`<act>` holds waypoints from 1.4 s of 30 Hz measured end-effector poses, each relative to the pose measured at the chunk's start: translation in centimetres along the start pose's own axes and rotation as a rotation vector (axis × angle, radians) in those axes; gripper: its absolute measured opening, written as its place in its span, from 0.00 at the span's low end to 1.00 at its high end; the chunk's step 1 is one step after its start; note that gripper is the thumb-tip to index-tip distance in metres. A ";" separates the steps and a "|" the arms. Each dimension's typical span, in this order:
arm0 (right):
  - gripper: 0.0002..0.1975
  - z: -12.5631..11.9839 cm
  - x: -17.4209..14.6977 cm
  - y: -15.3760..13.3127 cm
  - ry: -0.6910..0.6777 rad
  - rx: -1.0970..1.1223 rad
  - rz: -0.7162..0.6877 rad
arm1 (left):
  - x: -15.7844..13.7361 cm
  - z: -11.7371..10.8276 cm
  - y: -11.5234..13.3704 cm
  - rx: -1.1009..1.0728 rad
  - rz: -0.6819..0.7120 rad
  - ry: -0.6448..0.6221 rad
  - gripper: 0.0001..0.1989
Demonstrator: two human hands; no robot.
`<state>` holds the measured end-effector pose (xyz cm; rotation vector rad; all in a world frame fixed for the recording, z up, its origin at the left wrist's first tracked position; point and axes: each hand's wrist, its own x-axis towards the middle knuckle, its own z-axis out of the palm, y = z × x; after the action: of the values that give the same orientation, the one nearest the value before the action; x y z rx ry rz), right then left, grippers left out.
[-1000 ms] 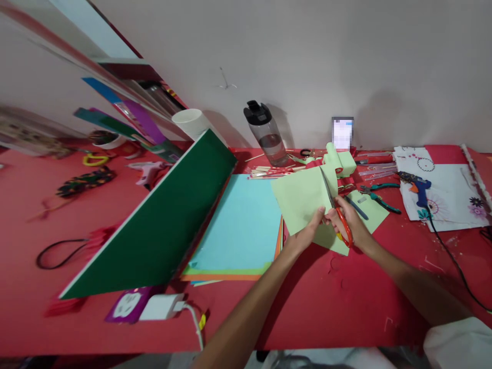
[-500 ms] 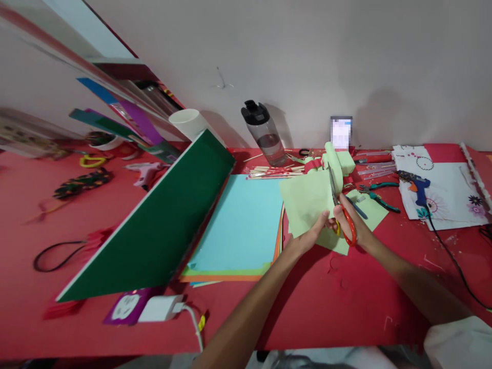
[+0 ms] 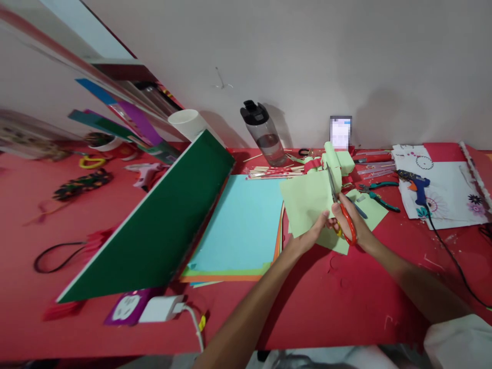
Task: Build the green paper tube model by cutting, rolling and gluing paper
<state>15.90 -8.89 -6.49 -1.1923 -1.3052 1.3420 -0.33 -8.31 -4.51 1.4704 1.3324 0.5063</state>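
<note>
A light green sheet of paper (image 3: 307, 200) is pinched at its lower right edge by my left hand (image 3: 315, 229). My right hand (image 3: 354, 223) grips scissors (image 3: 349, 225) with red and yellow handles, their blades along the sheet's right edge. Beneath and beside the hands lie more pieces of light green paper (image 3: 374, 209), with a dark blue pen-like tool on one. Just behind the blades are a roll and folded bits of light green paper (image 3: 346, 161). To the left of the held sheet is a stack of coloured paper (image 3: 242, 225), light blue on top.
A green board (image 3: 161, 220) leans left of the stack. Behind stand a water bottle (image 3: 265, 136) and a phone (image 3: 340, 133) against the wall. Pliers (image 3: 384, 197) and a blue glue gun (image 3: 421, 189) with a trailing cord lie right. A white charger (image 3: 159, 308) sits near the front edge.
The scissors have shifted very slightly, their blades a little further from the sheet's edge line. Both hands keep nearly the same place and grip.
</note>
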 end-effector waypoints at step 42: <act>0.28 0.2 -0.5 -1.5 0.074 -0.010 0.009 | -0.1 0.6 -0.8 -0.133 0.046 -0.069 0.28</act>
<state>15.70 -9.39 -4.93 -1.2437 -1.2569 1.2871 -0.22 -8.75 -5.45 1.3994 1.1904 0.5583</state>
